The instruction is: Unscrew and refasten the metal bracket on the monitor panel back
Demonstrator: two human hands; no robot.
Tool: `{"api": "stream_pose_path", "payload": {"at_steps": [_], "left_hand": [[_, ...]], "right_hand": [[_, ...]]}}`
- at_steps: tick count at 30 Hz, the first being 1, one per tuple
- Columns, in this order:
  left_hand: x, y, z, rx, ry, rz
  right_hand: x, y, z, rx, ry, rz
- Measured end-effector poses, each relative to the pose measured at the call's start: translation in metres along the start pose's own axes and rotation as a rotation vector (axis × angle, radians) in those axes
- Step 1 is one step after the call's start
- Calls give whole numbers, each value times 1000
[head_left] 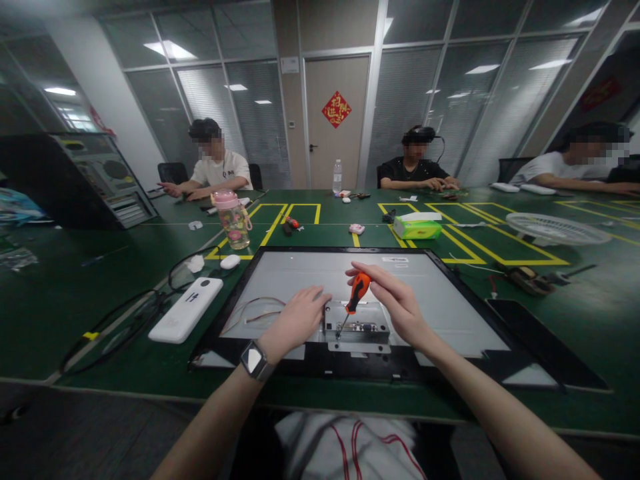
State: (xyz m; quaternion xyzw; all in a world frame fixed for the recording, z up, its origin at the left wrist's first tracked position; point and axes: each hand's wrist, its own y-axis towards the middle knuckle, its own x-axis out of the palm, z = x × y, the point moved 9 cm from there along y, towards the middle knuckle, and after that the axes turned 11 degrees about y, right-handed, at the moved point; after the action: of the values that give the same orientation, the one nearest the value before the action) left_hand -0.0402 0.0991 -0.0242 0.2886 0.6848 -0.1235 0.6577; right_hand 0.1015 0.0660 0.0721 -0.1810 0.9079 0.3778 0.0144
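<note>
A flat display panel [425,300] with a black frame lies on the table before me, its pale grey back up. Near its front edge sits a metal box with ports [357,327]. My right hand [397,300] has its fingers around the handle of an orange and black screwdriver [359,293]. The screwdriver leans, and its tip meets the front left part of the metal box. My left hand [297,317], with a watch on its wrist, lies stretched out at the box's left side, fingertips by its edge. Thin wires [255,310] lie on the panel left of that hand.
Left of the panel are a white power bank [187,310], black cables [125,333] and a pink-lided bottle [231,220]. A dark flat strip [545,343] lies at the right. Beyond stand a green tissue pack [417,227] and a computer case [80,180]. Several people sit opposite.
</note>
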Motion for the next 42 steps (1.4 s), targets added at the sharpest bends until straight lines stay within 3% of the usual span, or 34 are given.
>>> {"api": "stream_pose_path", "payload": {"at_steps": [6,12,19,24,31,38,42], "left_hand": [[3,0,-1,-1,-13,5],[-2,-1,1,3,-7,1],[1,0,-1,3,-21,14],[2,0,-2,-1,-31,18],[0,-1,0,7,1,4],[1,-1,-2,-6,-23,7],[-1,-2,-1,-8,-29,13]], "right_hand": [[-8,0,-3,-31,-85,103],[-4,-2,3,34,24,32],[-9,1,-4,-33,-76,101],[-1,2,-2,18,17,11],[-14,2,5,20,74,145],[-12,0,26,159,250,87],[-11,1,26,148,279,85]]}}
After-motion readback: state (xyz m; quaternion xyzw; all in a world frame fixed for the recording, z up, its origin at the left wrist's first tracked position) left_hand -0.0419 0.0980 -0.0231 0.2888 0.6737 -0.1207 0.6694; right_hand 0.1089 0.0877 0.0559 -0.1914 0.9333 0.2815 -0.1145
